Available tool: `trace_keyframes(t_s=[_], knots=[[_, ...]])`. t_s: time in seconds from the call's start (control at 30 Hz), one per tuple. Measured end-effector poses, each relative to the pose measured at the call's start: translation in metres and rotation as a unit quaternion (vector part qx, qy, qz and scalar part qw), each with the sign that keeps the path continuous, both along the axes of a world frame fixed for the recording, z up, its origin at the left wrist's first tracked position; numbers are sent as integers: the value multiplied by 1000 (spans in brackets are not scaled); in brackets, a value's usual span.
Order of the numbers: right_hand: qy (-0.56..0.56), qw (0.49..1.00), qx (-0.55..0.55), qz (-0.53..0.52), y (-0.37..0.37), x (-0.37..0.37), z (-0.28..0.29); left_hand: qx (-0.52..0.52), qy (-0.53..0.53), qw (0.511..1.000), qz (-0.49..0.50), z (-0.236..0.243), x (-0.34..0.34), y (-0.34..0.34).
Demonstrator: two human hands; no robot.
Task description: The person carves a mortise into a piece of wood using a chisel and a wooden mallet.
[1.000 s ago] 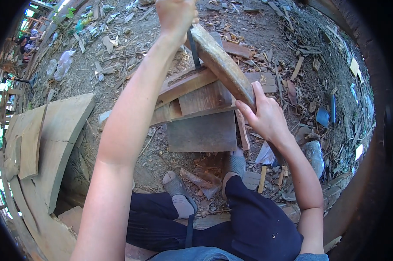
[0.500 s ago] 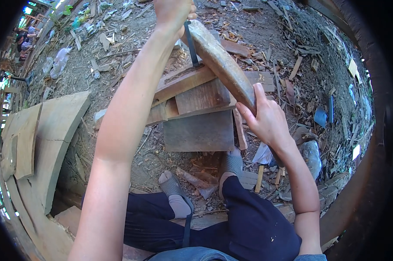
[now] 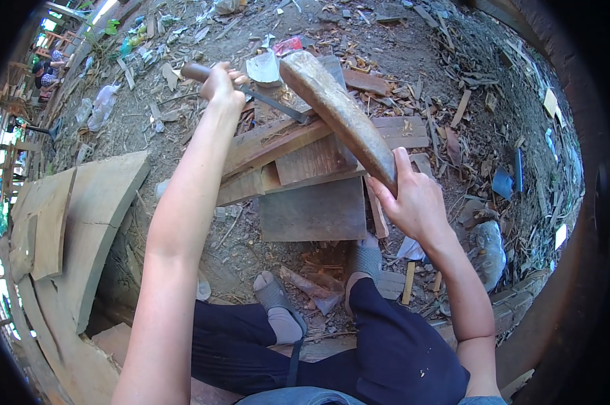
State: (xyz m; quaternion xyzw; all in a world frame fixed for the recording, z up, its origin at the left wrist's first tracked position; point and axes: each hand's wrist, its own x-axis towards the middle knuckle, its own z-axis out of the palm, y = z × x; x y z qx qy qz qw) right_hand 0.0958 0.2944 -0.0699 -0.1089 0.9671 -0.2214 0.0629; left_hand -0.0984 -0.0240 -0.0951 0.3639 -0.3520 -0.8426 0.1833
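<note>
My left hand (image 3: 224,88) is closed around a chisel (image 3: 276,103), whose brown rounded handle end pokes out to the left. Its flat dark blade slants down to the right, the tip meeting a narrow length of timber (image 3: 278,145). Wood shavings lie along the top of that timber near the tip. In my right hand (image 3: 416,199) is a thick, worn wooden club (image 3: 342,111), gripped by its narrow near end. The club's broad end points away from me, above the timber's right part. Under the timber are stacked blocks and a grey-brown board (image 3: 311,210).
Large curved planks (image 3: 102,223) lean at the left. My sandalled feet (image 3: 278,304) are near the board. Wood scraps, plastic bags (image 3: 103,106) and a clear plastic bottle (image 3: 487,253) litter the dirt. Another person (image 3: 48,71) is far off at upper left.
My left hand has swung left and toward me, tilting the chisel from nearly upright to a low slant. The club's far end has dropped slightly nearer; my right hand has barely moved.
</note>
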Motion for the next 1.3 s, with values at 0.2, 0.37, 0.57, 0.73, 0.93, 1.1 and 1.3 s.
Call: trace_keyframes(t_s=[0.2,0.37,0.57,0.73,0.93,1.1,1.3], knots=[[11,1000,-9,-6,-1,0,-9,-170,173,969,-46,69,30,8],[-21,1000,-12,-14,0,1,-7,-247,242,931,-120,92,46,60],[-20,1000,-9,-7,-1,0,-8,-309,270,899,-154,93,50,70],[3,1000,-26,-4,2,1,-15,-303,277,899,-152,93,57,72],[9,999,-31,-8,-1,3,-11,-305,294,895,-141,90,59,81],[9,1000,-23,-7,0,2,-17,-337,300,881,-145,92,64,89],[2,1000,-25,-18,-1,-1,-10,-333,308,881,-137,92,59,89]])
